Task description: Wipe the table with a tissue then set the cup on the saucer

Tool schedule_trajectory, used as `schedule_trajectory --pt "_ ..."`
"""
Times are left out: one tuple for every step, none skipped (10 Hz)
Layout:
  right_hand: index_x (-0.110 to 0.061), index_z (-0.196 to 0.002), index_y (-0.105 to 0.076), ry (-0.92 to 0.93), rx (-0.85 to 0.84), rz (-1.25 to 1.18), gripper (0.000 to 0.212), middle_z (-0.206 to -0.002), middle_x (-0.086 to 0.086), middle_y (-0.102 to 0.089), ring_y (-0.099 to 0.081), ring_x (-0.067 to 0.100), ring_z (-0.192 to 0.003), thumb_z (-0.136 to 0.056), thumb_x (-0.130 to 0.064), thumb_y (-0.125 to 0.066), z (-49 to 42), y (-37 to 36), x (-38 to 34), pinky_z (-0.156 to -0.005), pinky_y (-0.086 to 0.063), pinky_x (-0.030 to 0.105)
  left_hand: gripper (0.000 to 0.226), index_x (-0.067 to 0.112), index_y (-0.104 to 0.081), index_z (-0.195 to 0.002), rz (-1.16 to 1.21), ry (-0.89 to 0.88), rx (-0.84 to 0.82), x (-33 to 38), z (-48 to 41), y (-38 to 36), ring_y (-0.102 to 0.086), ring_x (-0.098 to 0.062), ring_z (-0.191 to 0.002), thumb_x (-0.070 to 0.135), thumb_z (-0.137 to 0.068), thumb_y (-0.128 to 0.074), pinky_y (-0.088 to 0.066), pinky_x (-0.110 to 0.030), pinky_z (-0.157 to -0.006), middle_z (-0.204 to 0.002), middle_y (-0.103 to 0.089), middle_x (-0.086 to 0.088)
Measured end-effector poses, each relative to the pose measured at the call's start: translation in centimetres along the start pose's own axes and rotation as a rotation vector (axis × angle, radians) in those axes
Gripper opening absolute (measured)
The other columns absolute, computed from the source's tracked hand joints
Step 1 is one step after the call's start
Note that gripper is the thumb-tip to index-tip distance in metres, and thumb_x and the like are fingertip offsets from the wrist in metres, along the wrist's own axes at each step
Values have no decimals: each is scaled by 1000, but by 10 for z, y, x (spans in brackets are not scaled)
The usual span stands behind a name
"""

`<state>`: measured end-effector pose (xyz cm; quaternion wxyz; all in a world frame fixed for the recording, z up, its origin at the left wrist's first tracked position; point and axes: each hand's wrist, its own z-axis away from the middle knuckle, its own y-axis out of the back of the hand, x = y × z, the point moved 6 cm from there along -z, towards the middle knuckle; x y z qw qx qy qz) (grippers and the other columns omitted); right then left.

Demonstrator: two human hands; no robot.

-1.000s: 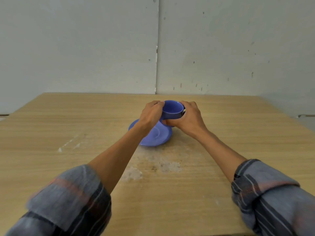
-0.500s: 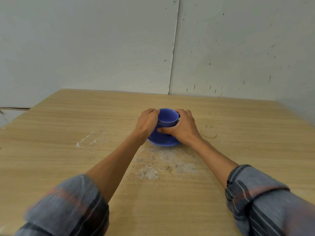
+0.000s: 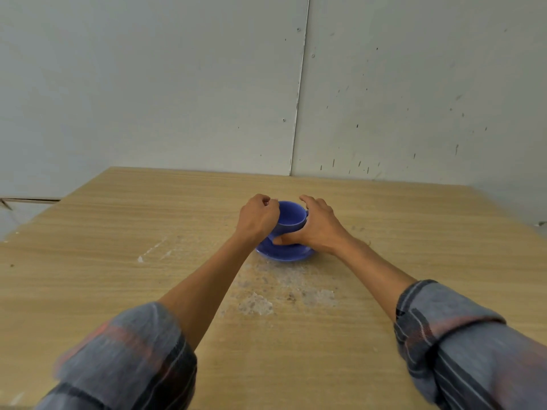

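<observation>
A blue cup (image 3: 291,216) stands upright on a blue saucer (image 3: 288,253) in the middle of the wooden table (image 3: 118,232). My left hand (image 3: 258,218) curls against the cup's left side. Against the cup's right side rests my right hand (image 3: 318,226), thumb across the cup's base and fingers spread behind the rim. The cup's handle is hidden behind my right hand. No tissue is in view.
Pale scuffed patches (image 3: 284,294) mark the table surface just in front of the saucer, and a white streak (image 3: 154,251) lies to the left. Grey wall panels (image 3: 177,99) rise behind the table's far edge. The table's left edge runs diagonally at the left.
The cup has come down from just above the saucer's far side to stand on the saucer. Both hands stayed around it, and my right fingers have spread. The camera tilted up.
</observation>
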<state>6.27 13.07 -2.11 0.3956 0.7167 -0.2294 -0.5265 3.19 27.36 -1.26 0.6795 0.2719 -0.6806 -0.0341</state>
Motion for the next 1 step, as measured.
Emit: schedule_trajectory --pt "-25 -146 -24 28 -24 42 126 -148 2 -31 -27 24 -136 -42 -72 -76 5 24 -12 -107 -35 43 43 9 -51 -131 -68 -47 13 24 3 8 -55 -26 -114 27 -93 -41 -43 -32 -89 -131 -57 -10"
